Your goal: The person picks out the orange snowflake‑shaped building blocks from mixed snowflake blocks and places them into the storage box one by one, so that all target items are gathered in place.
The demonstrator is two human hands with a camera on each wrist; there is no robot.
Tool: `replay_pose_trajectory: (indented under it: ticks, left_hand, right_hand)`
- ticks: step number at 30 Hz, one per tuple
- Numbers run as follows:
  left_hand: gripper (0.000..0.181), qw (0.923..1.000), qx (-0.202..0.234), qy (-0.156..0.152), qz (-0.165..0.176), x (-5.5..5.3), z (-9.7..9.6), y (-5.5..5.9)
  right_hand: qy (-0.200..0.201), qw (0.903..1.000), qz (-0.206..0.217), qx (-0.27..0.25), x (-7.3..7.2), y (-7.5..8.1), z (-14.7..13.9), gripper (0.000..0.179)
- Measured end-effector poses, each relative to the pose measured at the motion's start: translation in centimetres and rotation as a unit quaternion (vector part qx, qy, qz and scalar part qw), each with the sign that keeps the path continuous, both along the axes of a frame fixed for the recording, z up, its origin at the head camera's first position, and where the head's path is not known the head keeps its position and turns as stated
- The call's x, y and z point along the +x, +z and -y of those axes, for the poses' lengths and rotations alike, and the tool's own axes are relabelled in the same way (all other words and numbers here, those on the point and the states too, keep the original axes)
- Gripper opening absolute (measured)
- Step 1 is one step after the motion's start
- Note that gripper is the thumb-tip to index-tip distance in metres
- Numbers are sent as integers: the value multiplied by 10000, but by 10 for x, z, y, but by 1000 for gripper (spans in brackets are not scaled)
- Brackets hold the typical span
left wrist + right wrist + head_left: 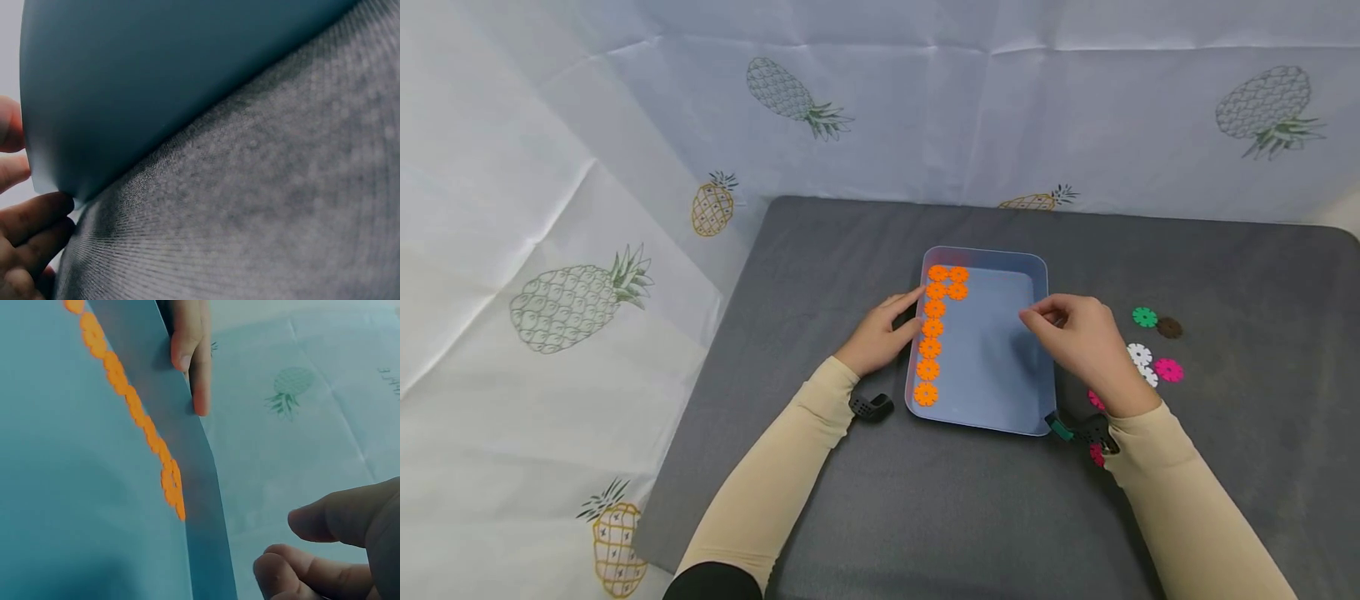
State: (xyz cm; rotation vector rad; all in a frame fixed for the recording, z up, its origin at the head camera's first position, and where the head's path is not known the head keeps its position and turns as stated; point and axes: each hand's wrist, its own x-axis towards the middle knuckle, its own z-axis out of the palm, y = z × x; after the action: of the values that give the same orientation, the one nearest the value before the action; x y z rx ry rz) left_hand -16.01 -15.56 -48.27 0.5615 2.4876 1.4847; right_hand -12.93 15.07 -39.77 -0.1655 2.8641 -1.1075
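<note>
A shallow blue tray lies on the grey cloth. Orange notched discs line its left wall in a column, and two more form a short second column at the far end. My left hand is at the left wall, its fairly straight fingers touching the tray's outside and rim. Over the right rim hovers my right hand, fingers bent. The right wrist view shows a gap between its thumb and fingers, with nothing in it.
To the right of the tray lie loose notched discs: a green disc, a brown disc, white discs and a pink disc. More pink ones are partly hidden by my right wrist. A pineapple-print sheet hangs behind the table.
</note>
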Motion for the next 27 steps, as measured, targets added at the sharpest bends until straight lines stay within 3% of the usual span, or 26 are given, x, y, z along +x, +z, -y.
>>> replay_pose_trajectory:
  ticks: [10,17,27]
  left_hand:
    - [59,9999,30,57,84,1,1,-1]
    - [59,9999,24,-67,155,1,-5,-1]
    - [60,9999,3,-24,141,2,2,3]
  right_hand:
    - [-81,9987,250,427,48,2,-41,37]
    - [-780,9938,170,778,88,-12,-86,37]
    - [-1265,9775,796,1489,125,-23,-123,51]
